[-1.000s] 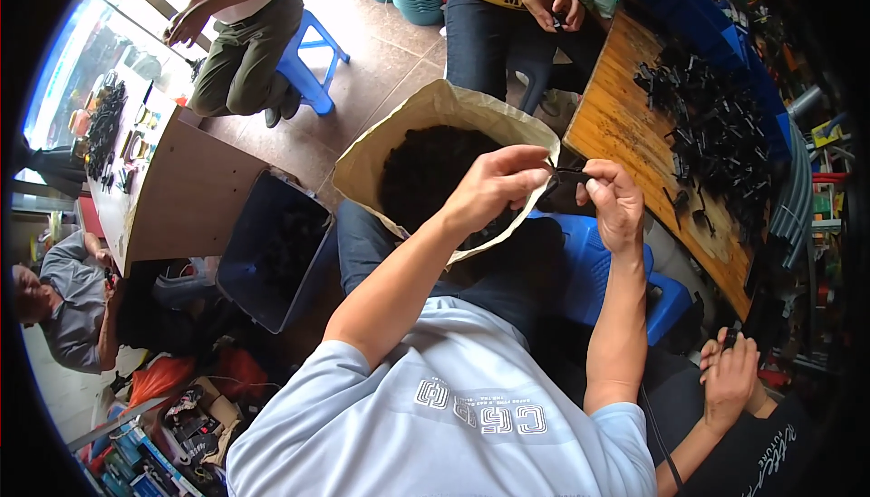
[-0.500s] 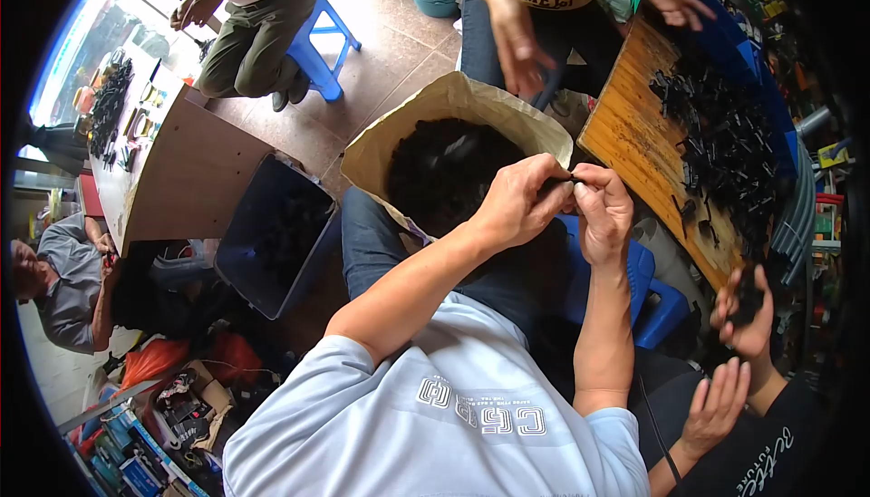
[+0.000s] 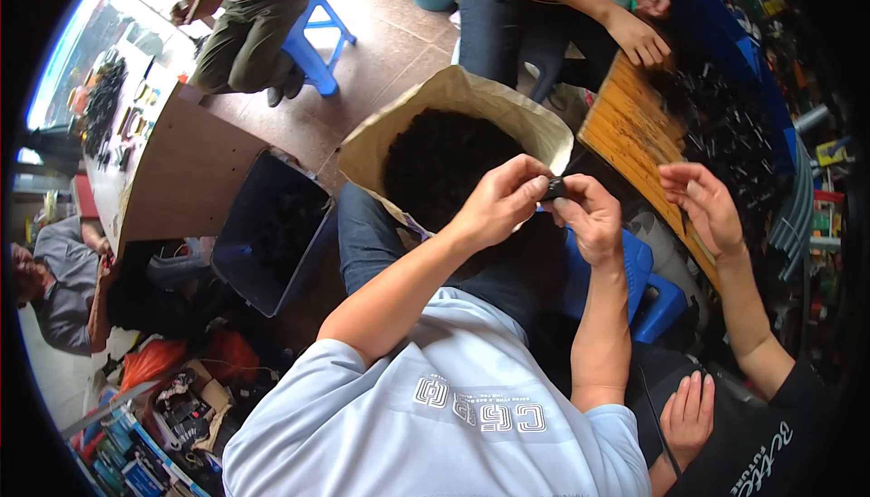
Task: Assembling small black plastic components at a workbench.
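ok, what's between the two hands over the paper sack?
In the head view, a small black part sits pinched between the left hand and right hand; no bare gap. The paper sack lies below them.

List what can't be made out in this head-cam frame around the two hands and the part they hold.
- Small black part, head view: mostly covered by the fingertips of left hand and right hand; shape unclear.
- Contents of the brown paper sack: dark mass, single pieces too small to tell.
- Dark bin: inside in shadow.
- Wooden table: black pieces blurred near the fisheye rim.
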Demonstrator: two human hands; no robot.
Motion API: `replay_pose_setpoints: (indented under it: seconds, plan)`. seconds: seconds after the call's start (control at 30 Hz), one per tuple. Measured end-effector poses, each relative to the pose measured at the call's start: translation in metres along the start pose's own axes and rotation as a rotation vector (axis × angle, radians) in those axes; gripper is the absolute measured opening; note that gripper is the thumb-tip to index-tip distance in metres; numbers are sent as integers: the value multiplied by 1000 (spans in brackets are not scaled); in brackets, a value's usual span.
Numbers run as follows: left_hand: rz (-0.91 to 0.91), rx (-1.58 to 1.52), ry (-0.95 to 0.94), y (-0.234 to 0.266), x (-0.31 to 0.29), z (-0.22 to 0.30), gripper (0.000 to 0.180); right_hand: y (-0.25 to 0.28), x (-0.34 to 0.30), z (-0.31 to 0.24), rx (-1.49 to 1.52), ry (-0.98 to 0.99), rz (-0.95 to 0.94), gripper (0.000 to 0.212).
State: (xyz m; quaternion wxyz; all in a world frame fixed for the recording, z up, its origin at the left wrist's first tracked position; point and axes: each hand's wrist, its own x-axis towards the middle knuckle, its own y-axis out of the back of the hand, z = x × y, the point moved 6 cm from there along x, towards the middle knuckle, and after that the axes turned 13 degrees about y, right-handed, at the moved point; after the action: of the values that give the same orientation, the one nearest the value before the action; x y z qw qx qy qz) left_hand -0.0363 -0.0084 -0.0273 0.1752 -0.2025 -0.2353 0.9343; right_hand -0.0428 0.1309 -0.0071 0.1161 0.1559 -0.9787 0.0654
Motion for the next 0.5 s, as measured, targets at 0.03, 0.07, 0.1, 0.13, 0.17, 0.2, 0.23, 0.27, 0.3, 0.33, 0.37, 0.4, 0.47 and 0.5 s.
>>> replay_pose_setpoints:
  seconds: [0.03, 0.07, 0.1, 0.13, 0.17, 0.2, 0.23, 0.27, 0.3, 0.33, 0.37, 0.4, 0.47, 0.5]
  plan:
    - [-8, 87, 36, 1, 0, -1, 19, 2, -2, 1, -48, -31, -6, 13]
    - [-26, 174, 72, 1, 1, -2, 21, 4, -4, 1, -89, -47, -10, 11]
    - [-26, 241, 37, 0, 1, -1, 25, 7, -7, 3, -110, -101, 4, 9]
    - [-28, 354, 22, 0, 0, 1, 27, 9, -10, 6, -111, -161, 6, 9]
    - [-10, 488, -15, -1, 0, 3, 26, 9, -12, 4, -108, -162, -18, 10]
    - [10, 628, -58, -4, 1, 6, 26, 10, -14, 3, -109, -172, -25, 11]
    - [4, 623, -50, -7, 2, 5, 27, 11, -17, 2, -106, -182, -47, 12]
    - [-10, 623, -53, -12, 3, 6, 27, 11, -18, -1, -110, -173, -76, 13]
    - [7, 735, -137, -18, 2, 10, 28, 14, -19, -4, -159, -163, -69, 12]
    - [21, 845, -255, -24, 0, 15, 30, 15, -20, -6, -193, -167, -89, 12]
    - [36, 838, -244, -27, 2, 14, 32, 16, -21, -9, -201, -163, -78, 12]
    - [29, 837, -245, -30, 4, 12, 32, 18, -21, -9, -243, -184, -76, 11]
    - [72, 1021, -376, -39, 5, 12, 30, 21, -23, -11, -289, -206, -73, 11]
    - [29, 944, -310, -38, 8, 6, 30, 26, -24, -13, -297, -220, -81, 11]
